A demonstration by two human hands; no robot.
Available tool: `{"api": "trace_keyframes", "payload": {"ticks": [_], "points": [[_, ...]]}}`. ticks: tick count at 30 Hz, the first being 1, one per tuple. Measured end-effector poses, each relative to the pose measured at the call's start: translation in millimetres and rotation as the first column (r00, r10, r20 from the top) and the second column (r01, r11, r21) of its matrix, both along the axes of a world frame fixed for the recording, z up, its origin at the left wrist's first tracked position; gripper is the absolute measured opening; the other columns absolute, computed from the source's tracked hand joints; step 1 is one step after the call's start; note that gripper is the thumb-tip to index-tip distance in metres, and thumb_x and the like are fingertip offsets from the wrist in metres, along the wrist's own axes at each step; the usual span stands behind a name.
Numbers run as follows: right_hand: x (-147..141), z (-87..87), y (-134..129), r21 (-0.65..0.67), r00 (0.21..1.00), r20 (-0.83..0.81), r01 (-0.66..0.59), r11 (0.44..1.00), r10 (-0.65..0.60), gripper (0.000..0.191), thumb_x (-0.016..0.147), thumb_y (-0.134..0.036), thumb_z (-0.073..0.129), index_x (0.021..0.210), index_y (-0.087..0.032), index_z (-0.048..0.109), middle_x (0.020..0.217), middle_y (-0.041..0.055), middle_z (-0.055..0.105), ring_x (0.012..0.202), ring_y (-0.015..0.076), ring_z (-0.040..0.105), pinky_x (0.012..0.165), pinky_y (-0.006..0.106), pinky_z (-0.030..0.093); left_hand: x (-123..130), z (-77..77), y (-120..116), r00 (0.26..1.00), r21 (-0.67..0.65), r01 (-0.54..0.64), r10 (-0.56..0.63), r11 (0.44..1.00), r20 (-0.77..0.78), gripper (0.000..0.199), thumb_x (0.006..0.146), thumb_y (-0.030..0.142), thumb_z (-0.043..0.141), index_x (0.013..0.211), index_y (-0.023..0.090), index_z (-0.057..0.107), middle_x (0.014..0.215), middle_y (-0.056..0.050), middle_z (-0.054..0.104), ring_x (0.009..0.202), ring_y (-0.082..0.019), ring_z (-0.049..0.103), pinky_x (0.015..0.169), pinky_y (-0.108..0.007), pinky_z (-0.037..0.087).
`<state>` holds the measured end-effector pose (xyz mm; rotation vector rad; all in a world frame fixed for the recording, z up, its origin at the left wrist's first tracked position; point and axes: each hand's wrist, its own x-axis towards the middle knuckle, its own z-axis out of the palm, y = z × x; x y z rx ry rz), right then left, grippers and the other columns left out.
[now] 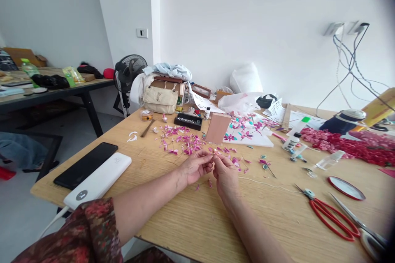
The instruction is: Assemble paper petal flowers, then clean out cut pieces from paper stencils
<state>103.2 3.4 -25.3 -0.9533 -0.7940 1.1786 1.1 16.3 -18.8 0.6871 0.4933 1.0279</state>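
My left hand (pixel 195 167) and my right hand (pixel 226 174) meet over the middle of the wooden table (pixel 173 218), fingertips pinched together. Between them is a small pinkish piece (pixel 214 151), mostly covered by the fingers; it looks like part of an artificial flower. Just beyond my hands lie many loose pink petals (pixel 188 141) in a spread heap. A few more petal bits (pixel 210 182) lie under my hands. An upright wooden block (pixel 217 128) stands behind them, beside a white foam sheet (pixel 256 137) with pink flowers and teal leaves on it.
Red-handled scissors (pixel 333 218) and a silver pair (pixel 354 215) lie at the right, near a red-rimmed lid (pixel 346 188) and small bottles (pixel 291 141). A black phone (pixel 86 164) and white power bank (pixel 98 181) sit left. A black tray (pixel 188 121) and beige bag (pixel 161 99) stand behind.
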Motion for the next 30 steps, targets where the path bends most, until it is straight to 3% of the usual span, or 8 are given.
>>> {"api": "trace_keyframes", "payload": {"ticks": [5, 15, 21, 27, 30], "points": [[0.3, 1.3, -1.2, -0.003, 1.000, -0.022, -0.016, 1.000, 0.016, 0.026, 0.057, -0.037, 0.071, 0.062, -0.017, 0.055, 0.041, -0.0093, 0.039, 0.034, 0.0029, 0.021, 0.034, 0.020, 0.011, -0.6, 2.2, 0.5, 1.000, 0.051, -0.001, 0.003, 0.999, -0.026, 0.016, 0.064, 0.018, 0.070, 0.069, 0.013, 0.056, 0.058, 0.002, 0.055, 0.054, -0.007, 0.050, 0.054, -0.020, 0.037], [-1.3, 3.2, -2.4, -0.005, 0.988, -0.115, -0.100, 0.995, 0.099, 0.028, 0.057, -0.038, 0.072, 0.066, -0.018, 0.054, 0.038, -0.0126, 0.026, 0.033, 0.0028, 0.014, 0.033, 0.020, 0.007, 2.5, 5.5, 0.1, 0.985, 0.149, -0.140, 0.153, 0.979, -0.080, 0.027, 0.057, 0.024, 0.075, 0.066, 0.015, 0.051, 0.052, 0.005, 0.051, 0.047, -0.005, 0.044, 0.048, -0.019, 0.030], [0.9, -0.6, 0.5, -0.004, 0.972, -0.181, -0.155, 0.988, 0.152, 0.029, 0.056, -0.035, 0.073, 0.068, -0.019, 0.052, 0.036, -0.0140, 0.023, 0.033, 0.0030, 0.008, 0.033, 0.019, 0.004, 5.5, 7.6, -1.8, 0.935, 0.250, -0.201, 0.262, 0.947, -0.241, 0.028, 0.057, 0.027, 0.073, 0.067, 0.015, 0.050, 0.052, 0.006, 0.049, 0.046, -0.005, 0.043, 0.045, -0.018, 0.030], [5.2, -4.2, 3.4, 0.004, 0.960, -0.205, -0.192, 0.981, 0.189, 0.029, 0.057, -0.034, 0.072, 0.063, -0.020, 0.048, 0.035, -0.0140, 0.022, 0.033, 0.0033, 0.007, 0.033, 0.019, 0.004, 0.4, 6.9, 0.3, 0.933, 0.195, -0.052, 0.117, 0.979, -0.340, 0.028, 0.060, 0.034, 0.071, 0.072, 0.012, 0.060, 0.052, 0.005, 0.048, 0.044, -0.004, 0.039, 0.043, -0.018, 0.025], [6.7, -2.5, 2.9, 0.020, 0.953, -0.211, -0.216, 0.976, 0.215, 0.028, 0.058, -0.033, 0.072, 0.063, -0.019, 0.048, 0.036, -0.0138, 0.021, 0.034, 0.0035, 0.006, 0.033, 0.019, 0.004, -2.2, 5.2, 2.3, 0.950, 0.160, 0.019, 0.032, 0.987, -0.311, 0.028, 0.061, 0.035, 0.071, 0.072, 0.011, 0.062, 0.052, 0.004, 0.047, 0.044, -0.003, 0.038, 0.043, -0.018, 0.023]]}}
